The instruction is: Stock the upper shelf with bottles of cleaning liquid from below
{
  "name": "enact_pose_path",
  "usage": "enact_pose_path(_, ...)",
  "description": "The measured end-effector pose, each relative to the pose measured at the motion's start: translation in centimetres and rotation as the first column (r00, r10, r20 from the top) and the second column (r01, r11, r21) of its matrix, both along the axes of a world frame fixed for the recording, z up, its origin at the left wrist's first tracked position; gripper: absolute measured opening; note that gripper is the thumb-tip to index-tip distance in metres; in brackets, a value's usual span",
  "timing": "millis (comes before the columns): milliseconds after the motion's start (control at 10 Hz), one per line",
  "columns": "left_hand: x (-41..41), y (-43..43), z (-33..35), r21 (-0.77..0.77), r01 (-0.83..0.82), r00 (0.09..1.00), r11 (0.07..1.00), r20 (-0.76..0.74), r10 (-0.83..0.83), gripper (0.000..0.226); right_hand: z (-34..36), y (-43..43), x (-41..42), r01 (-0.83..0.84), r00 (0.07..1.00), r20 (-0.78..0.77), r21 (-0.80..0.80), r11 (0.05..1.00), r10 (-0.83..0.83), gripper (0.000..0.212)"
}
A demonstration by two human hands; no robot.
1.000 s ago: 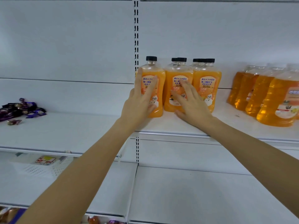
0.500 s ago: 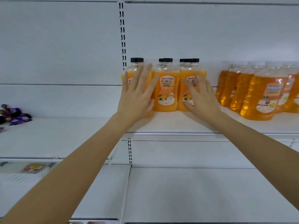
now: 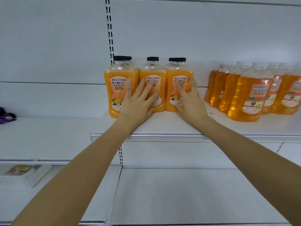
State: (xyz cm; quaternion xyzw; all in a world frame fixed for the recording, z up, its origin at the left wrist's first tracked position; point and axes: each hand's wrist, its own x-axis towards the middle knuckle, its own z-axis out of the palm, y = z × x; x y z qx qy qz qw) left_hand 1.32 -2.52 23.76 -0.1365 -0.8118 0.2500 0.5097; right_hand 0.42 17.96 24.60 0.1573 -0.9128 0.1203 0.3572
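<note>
Orange cleaning-liquid bottles with black caps stand in three short rows on the upper shelf. The front left bottle stands a little forward of the others. My left hand lies flat with straight fingers against the front middle bottle, its little finger near the left bottle. My right hand presses straight fingers on the front right bottle. Neither hand grips anything. More bottles stand behind the front ones, mostly hidden.
A group of larger amber bottles stands at the right of the same shelf. Purple wrapped items lie on the shelf to the left. A white basket sits lower left. A bare lower shelf lies below.
My left hand has slid right from the left bottle onto the middle one. My right hand stays on the right bottle. The view has moved closer and to the left.
</note>
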Motion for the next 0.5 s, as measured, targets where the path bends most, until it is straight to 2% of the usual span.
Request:
enact_pose_path(100,0.5,0.4,0.1,0.057,0.047,0.999,0.997,-0.023,-0.045,0.046,0.1,0.1,0.3,0.006,1.000,0.008,0.012,1.000,-0.006,0.074)
enact_pose_path(200,1.3,0.2,0.8,0.188,0.188,0.980,0.964,-0.101,-0.171,0.038,0.3,0.2,0.3,-0.004,1.000,-0.020,-0.053,0.999,0.003,0.067)
enact_pose_path(300,2.3,-0.2,2.8,0.307,0.300,0.953,0.903,-0.146,-0.267,0.042,1.1,0.5,0.4,-0.007,0.998,-0.057,-0.098,0.995,0.002,0.063)
enact_pose_path(400,2.9,-0.6,4.8,0.461,0.375,0.925,0.804,-0.134,-0.354,0.047,1.9,1.1,0.4,-0.025,0.998,-0.063,-0.108,0.994,0.018,0.064)
enact_pose_path(500,4.0,-0.9,6.7,0.619,0.369,0.902,0.694,-0.058,-0.427,0.049,3.4,1.8,0.9,-0.084,0.996,-0.044,-0.159,0.984,0.079,0.065)
